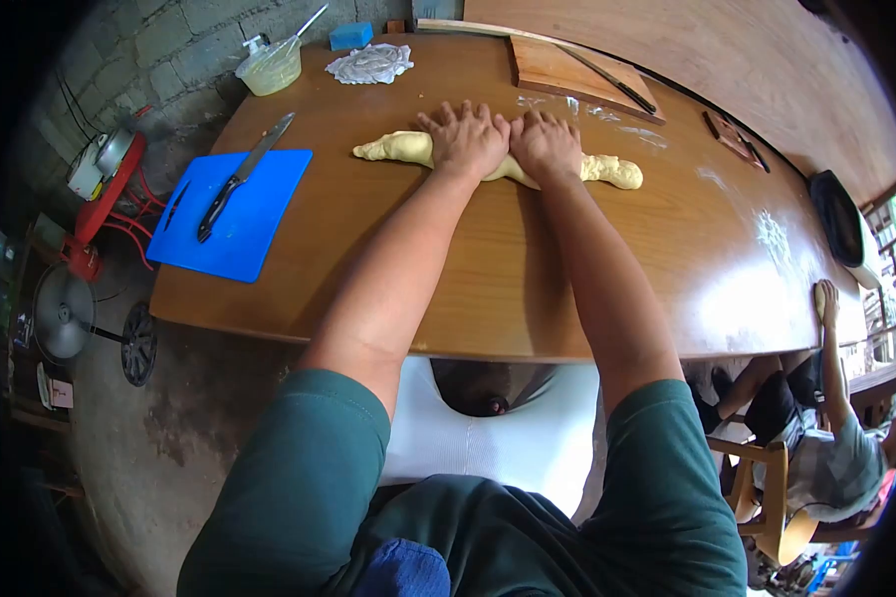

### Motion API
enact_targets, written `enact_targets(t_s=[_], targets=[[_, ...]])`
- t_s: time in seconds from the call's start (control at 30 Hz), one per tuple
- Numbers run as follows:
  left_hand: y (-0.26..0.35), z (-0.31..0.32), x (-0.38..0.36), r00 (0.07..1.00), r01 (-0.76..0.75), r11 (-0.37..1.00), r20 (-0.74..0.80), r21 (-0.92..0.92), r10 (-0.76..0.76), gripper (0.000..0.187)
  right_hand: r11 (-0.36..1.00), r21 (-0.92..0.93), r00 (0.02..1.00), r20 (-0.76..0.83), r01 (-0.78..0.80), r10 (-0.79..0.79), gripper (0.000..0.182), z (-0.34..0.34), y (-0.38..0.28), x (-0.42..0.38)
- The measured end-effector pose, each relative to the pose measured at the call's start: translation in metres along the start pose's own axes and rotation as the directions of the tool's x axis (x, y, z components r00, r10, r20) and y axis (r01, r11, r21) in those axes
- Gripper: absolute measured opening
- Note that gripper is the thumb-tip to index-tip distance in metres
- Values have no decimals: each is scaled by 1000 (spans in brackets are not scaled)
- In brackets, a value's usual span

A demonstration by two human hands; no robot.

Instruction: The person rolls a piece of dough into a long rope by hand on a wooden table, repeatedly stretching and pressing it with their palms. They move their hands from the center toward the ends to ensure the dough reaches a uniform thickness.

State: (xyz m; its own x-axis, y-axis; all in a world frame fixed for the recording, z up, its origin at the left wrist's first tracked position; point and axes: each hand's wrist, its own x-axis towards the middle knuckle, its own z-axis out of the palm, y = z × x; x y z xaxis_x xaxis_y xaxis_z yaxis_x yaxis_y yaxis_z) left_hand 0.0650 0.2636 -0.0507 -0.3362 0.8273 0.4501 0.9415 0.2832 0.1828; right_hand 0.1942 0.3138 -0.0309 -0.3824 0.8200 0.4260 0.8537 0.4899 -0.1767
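A long, lumpy roll of pale yellow dough [404, 147] lies crosswise on the wooden table [408, 269]. Flat on its middle rests my left hand [468, 139], fingers spread and pointing away from me. Close beside it my right hand [547, 146] also presses on the dough with its fingers stretched out. The thumbs nearly meet. Both ends of the roll stick out past my hands, and the part under my palms is hidden.
At the left, a knife [241, 179] lies on a blue cutting board [274, 214]. Behind are a plastic tub [271, 72], a crumpled cloth [370, 64], a blue sponge [350, 37] and a wooden board [558, 75]. Flour [773, 237] dusts the right side, where another person [831, 463] sits.
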Motion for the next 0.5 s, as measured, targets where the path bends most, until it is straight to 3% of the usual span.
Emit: enact_targets(t_s=[0.07, 0.13, 0.27, 0.33, 0.37, 0.43, 0.5], targets=[[1, -15, -18, 999, -4, 1000, 55, 18, 3, 64, 992, 37, 972, 207, -124, 114, 61, -17, -7, -17], [-3, -38, -35, 974, -51, 999, 219, 11, 48, 64, 997, 29, 983, 172, -72, 66, 62, -28, -7, -42], [-14, -81, -79, 952, -155, 987, 260, -50, 163, 60, 995, 65, 994, 76, 74, -79, 55, -55, -1, -94], [-25, -85, -106, 945, -314, 945, 69, -90, 320, 52, 980, 87, 984, 6, 180, -181, 46, -69, 2, -121], [-32, -89, -120, 943, -319, 943, 68, -92, 325, 52, 981, 84, 984, 5, 174, -175, 46, -74, 3, -138], [-43, -105, -155, 868, -492, 857, -165, -152, 469, 48, 939, 40, 907, -274, 342, -319, 44, -78, 4, -174], [-54, -120, -184, 854, -517, 845, -157, -139, 496, 46, 917, -21, 877, -284, 399, -389, 42, -93, 8, -210]])
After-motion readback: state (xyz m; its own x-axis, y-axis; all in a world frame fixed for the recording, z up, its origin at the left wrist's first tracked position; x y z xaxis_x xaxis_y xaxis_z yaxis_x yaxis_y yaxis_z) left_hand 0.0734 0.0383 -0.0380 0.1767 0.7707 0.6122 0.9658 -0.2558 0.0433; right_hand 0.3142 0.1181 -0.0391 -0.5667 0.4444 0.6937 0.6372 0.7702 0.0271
